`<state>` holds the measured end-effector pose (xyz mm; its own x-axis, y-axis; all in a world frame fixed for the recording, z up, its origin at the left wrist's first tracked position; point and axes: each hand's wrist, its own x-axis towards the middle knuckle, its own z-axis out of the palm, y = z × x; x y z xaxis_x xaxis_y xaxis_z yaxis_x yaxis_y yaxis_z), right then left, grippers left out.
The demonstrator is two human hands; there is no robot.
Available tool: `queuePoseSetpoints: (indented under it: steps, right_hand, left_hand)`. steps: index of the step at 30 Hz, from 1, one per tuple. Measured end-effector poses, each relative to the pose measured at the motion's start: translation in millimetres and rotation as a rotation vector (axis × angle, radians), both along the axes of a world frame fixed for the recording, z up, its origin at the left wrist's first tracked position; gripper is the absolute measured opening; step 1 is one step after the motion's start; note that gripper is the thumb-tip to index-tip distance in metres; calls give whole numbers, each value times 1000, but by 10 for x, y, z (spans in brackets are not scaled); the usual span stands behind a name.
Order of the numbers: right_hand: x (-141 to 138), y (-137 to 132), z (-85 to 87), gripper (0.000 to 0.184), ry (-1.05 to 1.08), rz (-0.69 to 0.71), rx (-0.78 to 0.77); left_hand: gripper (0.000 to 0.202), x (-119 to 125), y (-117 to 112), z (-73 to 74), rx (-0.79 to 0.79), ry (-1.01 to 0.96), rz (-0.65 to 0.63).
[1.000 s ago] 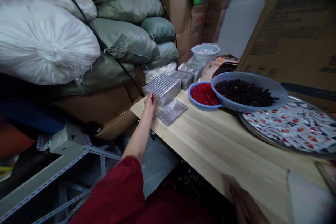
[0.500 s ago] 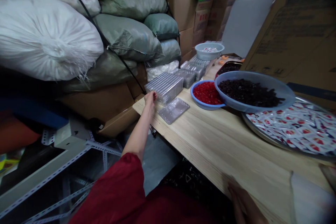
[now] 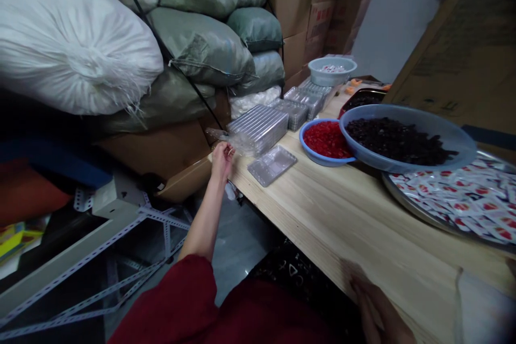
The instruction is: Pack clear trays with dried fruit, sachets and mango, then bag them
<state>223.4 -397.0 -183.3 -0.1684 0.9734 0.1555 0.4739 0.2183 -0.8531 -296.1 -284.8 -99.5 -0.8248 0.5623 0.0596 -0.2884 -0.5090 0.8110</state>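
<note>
My left hand (image 3: pixel 222 157) is closed at the near corner of a stack of clear plastic trays (image 3: pixel 258 128), its fingers pinching thin clear plastic (image 3: pixel 237 143) that juts out from the stack past the table's end. Whether this plastic is a wrapper or part of a tray, I cannot tell. A single clear tray (image 3: pixel 272 165) with compartments lies flat on the wood beside the stack. My right hand (image 3: pixel 377 306) rests at the table's near edge, dim and partly cut off; its fingers look stretched out, with nothing visible in them.
On the wooden table (image 3: pixel 322 209) stand a blue bowl of red pieces (image 3: pixel 327 160), a larger bowl of dark pieces (image 3: pixel 407 167) and a metal tray of small printed packets (image 3: pixel 397 199). More tray stacks (image 3: pixel 292 113) sit behind. Sacks (image 3: pixel 201 45) and cartons line the left and back.
My left hand has drawn slightly left, away from the stack, and clear plastic now stretches out beside it. The view has shifted a little. My right hand stays at the table edge.
</note>
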Motion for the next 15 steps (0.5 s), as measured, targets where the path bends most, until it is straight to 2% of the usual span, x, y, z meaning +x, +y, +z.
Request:
queuePoseSetpoints:
  steps: [3,6,9,11,13,15]
  right_hand:
    - [-277,76,189,40,152,-29,-179]
    - [-661,190,425,56,485,-29,-376]
    - [-877,384,555,72,868,-56,-474]
    - [-808,532,541,77,935,-192,-430]
    - [-576,650,466,80,891,-337,-339]
    - [-265,724,357,81,809,-399,-275]
  left_hand:
    - [15,484,-302,188,116,62,-182]
    - [15,1317,-518,154,66,25,-455]
    - [18,2231,-690,-87,-63,-55,-759]
    - [19,2695,-792,-282,-158,-82,-932]
    - [20,2948,-844,-459,-259,-62,-1021]
    - [25,2986,-813,-601,-355,-12,-1004]
